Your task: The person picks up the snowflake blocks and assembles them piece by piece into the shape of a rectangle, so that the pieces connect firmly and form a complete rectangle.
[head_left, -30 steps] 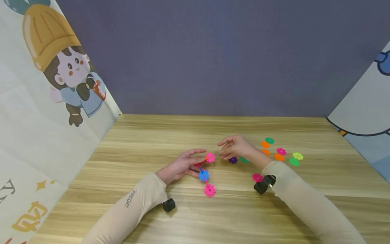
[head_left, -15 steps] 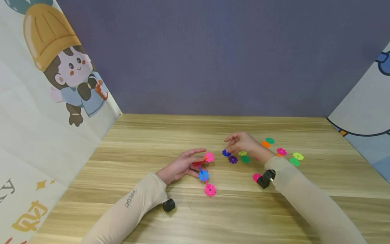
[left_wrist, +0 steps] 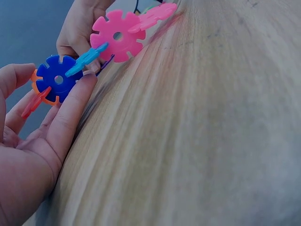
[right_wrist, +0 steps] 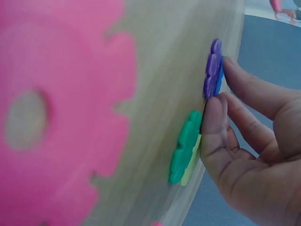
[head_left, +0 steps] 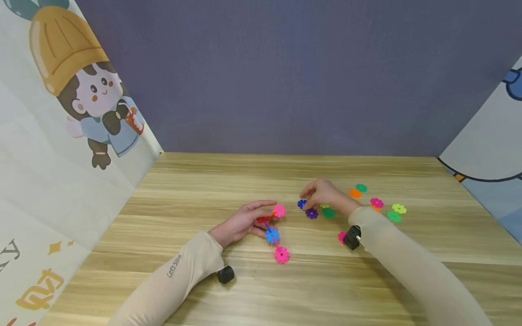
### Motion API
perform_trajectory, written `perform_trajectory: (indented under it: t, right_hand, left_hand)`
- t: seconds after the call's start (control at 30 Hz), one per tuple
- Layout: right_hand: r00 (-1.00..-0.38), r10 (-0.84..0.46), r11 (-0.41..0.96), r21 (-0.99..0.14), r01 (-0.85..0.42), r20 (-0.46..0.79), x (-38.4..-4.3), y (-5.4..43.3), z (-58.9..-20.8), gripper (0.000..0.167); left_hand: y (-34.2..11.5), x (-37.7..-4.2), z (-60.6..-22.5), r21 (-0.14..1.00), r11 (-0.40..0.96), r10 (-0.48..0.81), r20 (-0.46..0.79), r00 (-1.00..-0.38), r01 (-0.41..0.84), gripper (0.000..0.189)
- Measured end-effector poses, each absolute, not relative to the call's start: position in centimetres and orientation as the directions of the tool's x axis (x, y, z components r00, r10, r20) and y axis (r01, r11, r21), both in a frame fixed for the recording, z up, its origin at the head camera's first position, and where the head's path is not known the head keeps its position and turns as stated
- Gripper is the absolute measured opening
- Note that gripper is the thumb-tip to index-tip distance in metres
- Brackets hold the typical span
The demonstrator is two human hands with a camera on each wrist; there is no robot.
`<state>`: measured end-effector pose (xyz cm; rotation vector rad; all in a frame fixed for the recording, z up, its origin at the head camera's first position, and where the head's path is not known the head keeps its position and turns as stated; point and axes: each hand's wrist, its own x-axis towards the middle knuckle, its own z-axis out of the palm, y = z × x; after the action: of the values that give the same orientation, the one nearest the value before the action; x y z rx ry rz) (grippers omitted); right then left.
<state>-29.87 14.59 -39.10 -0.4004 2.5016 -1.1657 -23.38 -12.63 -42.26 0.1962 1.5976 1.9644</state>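
Observation:
My left hand [head_left: 244,221] holds a chain of slotted plastic snowflake discs, its fingers spread around the near end. In the left wrist view, a dark blue disc [left_wrist: 59,80] sits between thumb and fingers, joined to red, orange and light blue discs. Farther along comes a pink disc [left_wrist: 117,35]. In the head view, a light blue disc [head_left: 272,235] and a pink disc [head_left: 282,255] trail toward the front. My right hand [head_left: 325,192] pinches the edge of a loose dark blue disc [head_left: 302,204], thumb and forefinger at it, beside a purple disc [head_left: 311,213].
Near my right hand lie a green disc [head_left: 328,213] and a partly covered yellow one. More loose discs, orange [head_left: 355,193], magenta [head_left: 377,202] and yellow [head_left: 399,208], are scattered to the right. A pink disc [head_left: 341,237] lies by the right wrist camera [head_left: 352,237].
My right hand has moved slightly right and down, uncovering the dark blue disc, and its fingers have closed at that disc's edge. My left hand and its chain stay almost still.

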Motion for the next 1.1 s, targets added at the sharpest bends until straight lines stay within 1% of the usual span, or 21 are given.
perform_trajectory:
  t: [0.17, 0.33, 0.57, 0.7, 0.8, 0.93, 1.1]
  right_hand:
    - [-0.908, -0.363, 0.647, -0.758, -0.084, -0.209, -29.89, 14.44, -39.17, 0.037]
    - [-0.911, -0.358, 0.654, -0.751, -0.089, -0.204, -29.89, 14.49, -39.10, 0.032]
    - [-0.903, -0.398, 0.622, -0.772, -0.134, -0.164, -29.92, 15.01, -39.16, 0.026]
    - [-0.898, -0.411, 0.594, -0.793, -0.135, -0.156, -29.83, 15.30, -39.19, 0.020]
    - [-0.895, -0.409, 0.557, -0.826, -0.092, -0.176, -29.66, 15.38, -39.08, 0.016]
    - [-0.890, -0.406, 0.495, -0.869, -0.025, -0.206, -29.39, 15.35, -38.96, 0.016]
    - [-0.893, -0.397, 0.470, -0.882, 0.001, -0.213, -29.03, 15.24, -38.86, 0.016]
  left_hand:
    - [-12.59, -23.40, -42.38, 0.932, -0.097, 0.524, -0.250, -0.814, -0.349, 0.050]
    - [-12.46, -23.50, -42.48, 0.935, -0.094, 0.521, -0.247, -0.817, -0.343, 0.049]
    - [-12.23, -23.56, -42.45, 0.936, -0.090, 0.517, -0.247, -0.820, -0.340, 0.048]
    - [-12.15, -23.63, -42.49, 0.937, -0.082, 0.509, -0.253, -0.823, -0.339, 0.047]
    - [-12.07, -23.67, -42.53, 0.937, -0.079, 0.504, -0.256, -0.825, -0.340, 0.047]
    - [-12.00, -23.67, -42.57, 0.937, -0.081, 0.502, -0.256, -0.826, -0.340, 0.047]
    - [-12.02, -23.62, -42.58, 0.938, -0.081, 0.498, -0.254, -0.829, -0.336, 0.047]
